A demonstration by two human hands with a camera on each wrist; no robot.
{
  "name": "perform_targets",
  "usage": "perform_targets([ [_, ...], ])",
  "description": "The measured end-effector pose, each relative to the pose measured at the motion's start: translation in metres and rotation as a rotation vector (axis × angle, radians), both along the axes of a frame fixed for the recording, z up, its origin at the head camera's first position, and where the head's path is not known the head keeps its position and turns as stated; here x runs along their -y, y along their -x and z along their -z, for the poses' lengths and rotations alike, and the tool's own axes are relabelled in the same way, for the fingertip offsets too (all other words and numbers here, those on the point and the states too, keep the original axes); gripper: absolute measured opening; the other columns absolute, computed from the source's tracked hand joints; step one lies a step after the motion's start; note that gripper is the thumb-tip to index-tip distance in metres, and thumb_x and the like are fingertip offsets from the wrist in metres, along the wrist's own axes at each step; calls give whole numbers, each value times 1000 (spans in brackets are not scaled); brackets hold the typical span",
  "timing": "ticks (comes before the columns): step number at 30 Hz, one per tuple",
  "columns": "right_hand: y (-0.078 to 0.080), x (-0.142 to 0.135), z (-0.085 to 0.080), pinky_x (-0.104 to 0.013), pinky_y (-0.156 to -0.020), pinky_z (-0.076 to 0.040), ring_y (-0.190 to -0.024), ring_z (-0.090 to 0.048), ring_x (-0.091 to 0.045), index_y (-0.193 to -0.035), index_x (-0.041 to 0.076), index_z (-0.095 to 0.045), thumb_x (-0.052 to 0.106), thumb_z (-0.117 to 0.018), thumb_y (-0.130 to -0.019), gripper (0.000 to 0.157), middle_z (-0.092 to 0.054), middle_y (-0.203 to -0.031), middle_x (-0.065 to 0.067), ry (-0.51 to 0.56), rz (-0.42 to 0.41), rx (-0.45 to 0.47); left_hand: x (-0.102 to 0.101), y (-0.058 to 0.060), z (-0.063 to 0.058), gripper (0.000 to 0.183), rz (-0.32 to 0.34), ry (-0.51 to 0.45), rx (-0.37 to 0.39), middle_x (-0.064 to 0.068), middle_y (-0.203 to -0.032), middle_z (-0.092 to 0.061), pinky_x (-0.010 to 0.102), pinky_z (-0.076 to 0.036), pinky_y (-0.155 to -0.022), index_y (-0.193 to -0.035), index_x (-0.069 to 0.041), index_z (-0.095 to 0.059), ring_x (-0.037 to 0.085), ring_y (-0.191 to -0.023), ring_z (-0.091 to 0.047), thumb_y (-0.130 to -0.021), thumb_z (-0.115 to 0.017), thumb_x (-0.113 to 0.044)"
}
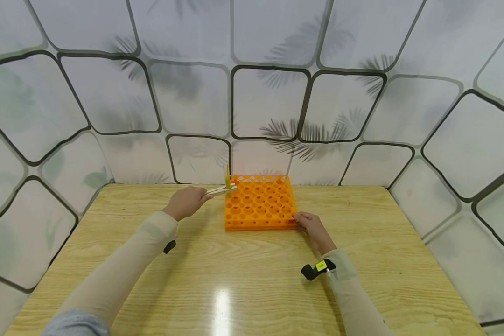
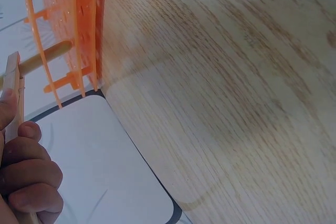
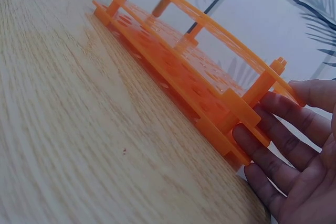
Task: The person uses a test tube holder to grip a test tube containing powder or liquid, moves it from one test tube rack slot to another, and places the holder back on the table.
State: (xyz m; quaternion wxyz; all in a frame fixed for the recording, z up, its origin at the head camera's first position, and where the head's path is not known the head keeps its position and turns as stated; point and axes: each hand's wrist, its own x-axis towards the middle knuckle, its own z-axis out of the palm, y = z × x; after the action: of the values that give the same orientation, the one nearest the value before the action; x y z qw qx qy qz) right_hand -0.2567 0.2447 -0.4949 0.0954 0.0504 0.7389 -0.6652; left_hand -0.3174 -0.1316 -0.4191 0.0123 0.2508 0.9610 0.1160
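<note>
An orange test tube rack (image 1: 260, 223) with rows of round holes stands on the wooden table. My left hand (image 1: 186, 201) grips a wooden test tube clamp (image 1: 218, 190) at the rack's far left corner. Held in the clamp's tip is a test tube (image 1: 227, 179) with yellow contents. In the left wrist view the lower end of the tube (image 2: 55, 51) reaches in among the rack's tiers. My right hand (image 3: 299, 150) holds the rack's near right corner, thumb at the top plate and fingers against the side.
The light wood table (image 1: 252, 270) runs back to a patterned wall covering (image 1: 273, 102), which also closes in both sides. The rack sits close to the table's back edge. Dark wrist cameras (image 1: 318, 269) are strapped over both sleeves.
</note>
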Motion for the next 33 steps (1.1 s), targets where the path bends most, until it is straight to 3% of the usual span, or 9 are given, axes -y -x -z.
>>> perform_targets([
  [9, -1, 0, -1, -26, -87, -47, -89, -58, -3, -107, 3, -62, 29, -53, -97, 30, -58, -95, 11, -10, -1, 2, 1, 1, 4, 37, 1, 10, -6, 0, -58, -40, 26, -29, -47, -76, -11, -52, 13, -49, -36, -100, -42, -36],
  [21, 0, 1, 0, -22, -81, -49, -87, -58, -5, -101, 6, -63, 30, -54, -96, 27, -58, -93, 10, -6, 0, -11, 0, 1, 3, 37, 0, 16, 7, 1, -59, -44, 27, -32, -50, -80, -10, -55, 13, -50, -39, -101, -41, -36],
  [33, 0, 1, 1, -22, -80, -48, -86, -56, -6, -96, 7, -63, 32, -55, -95, 26, -57, -92, 9, -11, 3, -10, -2, 3, 5, 38, 10, 19, -12, 0, -57, -37, 26, -29, -49, -74, -11, -50, 13, -49, -34, -100, -42, -36],
])
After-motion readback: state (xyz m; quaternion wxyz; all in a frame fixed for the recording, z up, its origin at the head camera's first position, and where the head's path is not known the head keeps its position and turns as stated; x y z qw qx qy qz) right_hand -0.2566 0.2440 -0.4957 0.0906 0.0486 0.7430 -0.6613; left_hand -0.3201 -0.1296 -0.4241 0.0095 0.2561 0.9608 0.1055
